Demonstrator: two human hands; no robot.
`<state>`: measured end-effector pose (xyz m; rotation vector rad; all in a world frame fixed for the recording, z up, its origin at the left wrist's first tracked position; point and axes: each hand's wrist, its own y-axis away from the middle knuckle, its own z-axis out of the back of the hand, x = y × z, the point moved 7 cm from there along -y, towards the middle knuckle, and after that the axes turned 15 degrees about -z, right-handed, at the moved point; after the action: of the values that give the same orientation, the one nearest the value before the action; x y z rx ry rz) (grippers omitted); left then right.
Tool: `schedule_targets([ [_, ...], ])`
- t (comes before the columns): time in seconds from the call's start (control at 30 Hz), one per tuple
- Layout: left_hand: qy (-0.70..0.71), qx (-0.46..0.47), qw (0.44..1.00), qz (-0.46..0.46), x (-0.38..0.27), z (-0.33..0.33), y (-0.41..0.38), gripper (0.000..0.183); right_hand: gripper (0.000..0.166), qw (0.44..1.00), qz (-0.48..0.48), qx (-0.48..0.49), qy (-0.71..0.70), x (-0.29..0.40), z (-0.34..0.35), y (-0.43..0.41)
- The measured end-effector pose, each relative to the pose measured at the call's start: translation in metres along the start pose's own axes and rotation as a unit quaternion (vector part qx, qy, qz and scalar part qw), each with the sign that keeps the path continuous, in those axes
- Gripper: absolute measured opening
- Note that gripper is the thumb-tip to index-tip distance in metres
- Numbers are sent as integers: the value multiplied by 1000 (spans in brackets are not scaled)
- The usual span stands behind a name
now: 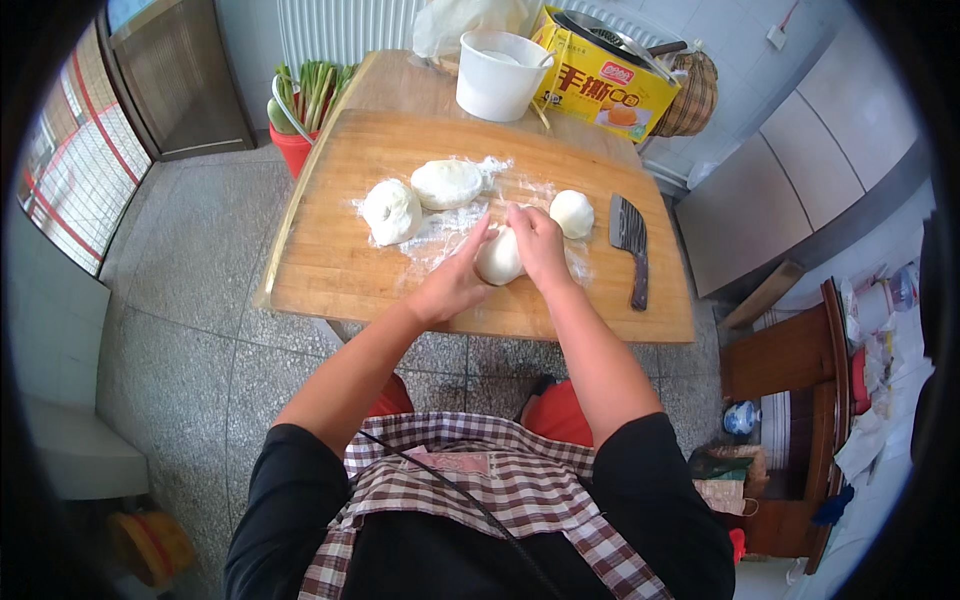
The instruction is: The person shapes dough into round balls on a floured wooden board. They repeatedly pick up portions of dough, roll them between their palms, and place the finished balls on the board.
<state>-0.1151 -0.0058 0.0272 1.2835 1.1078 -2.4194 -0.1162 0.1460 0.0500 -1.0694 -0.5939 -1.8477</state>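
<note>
Between my two hands is a smooth white ball of dough [499, 259], at the front middle of a large wooden board [360, 292]. My left hand [455, 283] cups its left side. My right hand [538, 244] grips it from the right and top, fingers curled. Two more floured lumps of dough lie to the left: a round one [391, 212] and an oval one [448, 184] behind it. A smaller dough ball [573, 214] sits just beyond my right hand. Right of that lies a cleaver [628, 231] with a dark handle pointing towards me.
Loose flour [442, 232] is spread over the board's middle. A white bucket [501, 79] and a yellow cardboard box [600, 86] with pans on top stand behind the board. A red bucket [292, 146] of green onions is at the back left. A wooden cabinet [787, 352] stands at right.
</note>
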Motion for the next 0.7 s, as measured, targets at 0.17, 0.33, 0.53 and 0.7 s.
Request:
schedule_targets([
  [0.17, -28, -81, 996, 18, 15, 30, 38, 84, 46, 943, 236, -69, 224, 24, -19, 82],
  [0.33, -115, -186, 975, 38, 22, 60, 49, 46, 64, 951, 216, -33, 219, -17, -15, 101],
  [0.53, -114, -195, 972, 58, 22, 62, 50, 29, 75, 967, 137, -65, 207, 16, -9, 111],
  [0.7, -152, -178, 969, 75, 21, 61, 50, 23, 63, 897, 240, -104, 356, 11, -36, 105],
])
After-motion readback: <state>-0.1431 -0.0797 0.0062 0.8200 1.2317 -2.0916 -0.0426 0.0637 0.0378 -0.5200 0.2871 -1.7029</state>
